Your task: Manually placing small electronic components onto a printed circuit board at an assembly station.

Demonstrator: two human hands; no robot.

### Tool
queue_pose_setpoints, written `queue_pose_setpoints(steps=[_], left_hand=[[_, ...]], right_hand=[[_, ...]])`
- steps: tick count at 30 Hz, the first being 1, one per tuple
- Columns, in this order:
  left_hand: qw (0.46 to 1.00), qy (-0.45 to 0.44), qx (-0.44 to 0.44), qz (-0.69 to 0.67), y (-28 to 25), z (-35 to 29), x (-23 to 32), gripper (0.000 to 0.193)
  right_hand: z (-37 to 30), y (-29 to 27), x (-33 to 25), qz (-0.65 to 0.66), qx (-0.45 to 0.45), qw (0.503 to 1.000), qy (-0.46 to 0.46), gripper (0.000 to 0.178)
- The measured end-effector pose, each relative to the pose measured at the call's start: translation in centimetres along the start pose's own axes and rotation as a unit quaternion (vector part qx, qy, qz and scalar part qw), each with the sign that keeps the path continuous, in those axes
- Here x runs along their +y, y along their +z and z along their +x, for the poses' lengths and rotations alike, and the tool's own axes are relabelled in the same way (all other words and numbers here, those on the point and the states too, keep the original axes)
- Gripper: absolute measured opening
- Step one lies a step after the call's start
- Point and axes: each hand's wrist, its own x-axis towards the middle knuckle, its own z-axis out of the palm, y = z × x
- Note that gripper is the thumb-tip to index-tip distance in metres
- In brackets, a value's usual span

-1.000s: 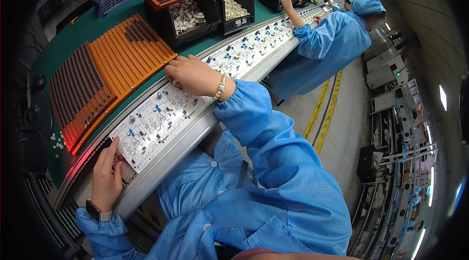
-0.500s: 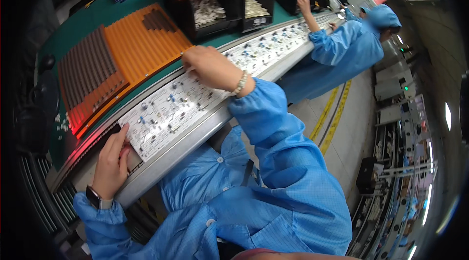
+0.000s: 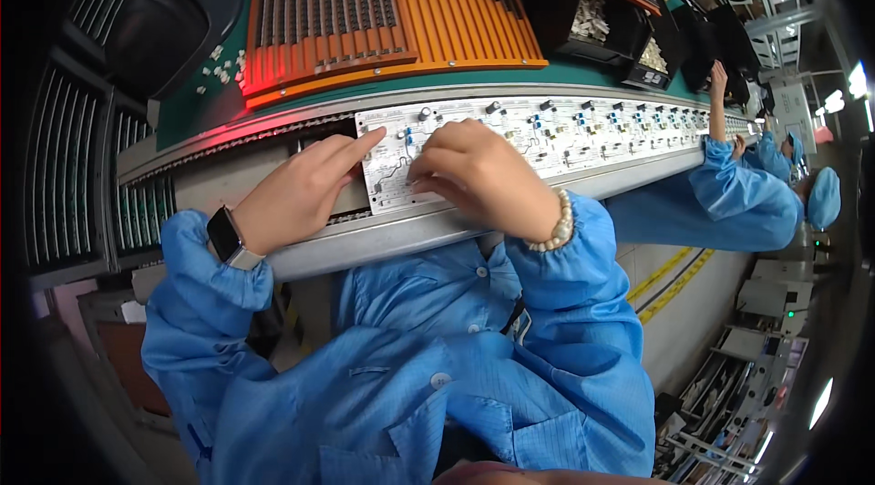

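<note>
A white circuit board (image 3: 387, 177) with small blue and black components lies on the conveyor rail in front of me. My left hand (image 3: 296, 193), with a watch at its wrist, reaches to the board's left end; the index finger is stretched out and its tip touches the far left corner. Over the board is my right hand (image 3: 483, 177), a beaded bracelet at the wrist. Its fingers are bent and drawn together, tips down close to the board's surface. Whatever lies between those fingertips is hidden by the hand.
Beyond the rail, orange ribbed trays (image 3: 456, 11) hold rows of dark parts. Black bins (image 3: 583, 25) of pale parts stand further right. Loose white pieces (image 3: 219, 70) lie near a black object at left. More boards (image 3: 620, 125) line the conveyor toward a co-worker in blue (image 3: 743, 198).
The view has turned, so the conveyor lies more level. My right hand has come back along the boards, nearer my left hand, which stays at the board's left end.
</note>
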Motion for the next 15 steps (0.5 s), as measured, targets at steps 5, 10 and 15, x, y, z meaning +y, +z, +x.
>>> queue_pose_setpoints(steps=[5, 10, 15], left_hand=[[1.0, 0.018, 0.014, 0.0, 0.1, 0.0, -0.3, 0.06], [1.0, 0.001, 0.002, -0.016, 0.3, 0.0, -0.6, 0.064], [1.0, 0.009, 0.009, -0.012, 0.5, -0.1, -0.4, 0.062]], right_hand=[[1.1, 2.5, -0.8, -0.012, -0.047, 0.999, -0.003, 0.014], [1.4, 3.2, -0.8, -0.018, -0.051, 0.999, 0.004, 0.014], [1.1, 3.3, -0.9, -0.02, -0.07, 0.997, 0.021, 0.013]])
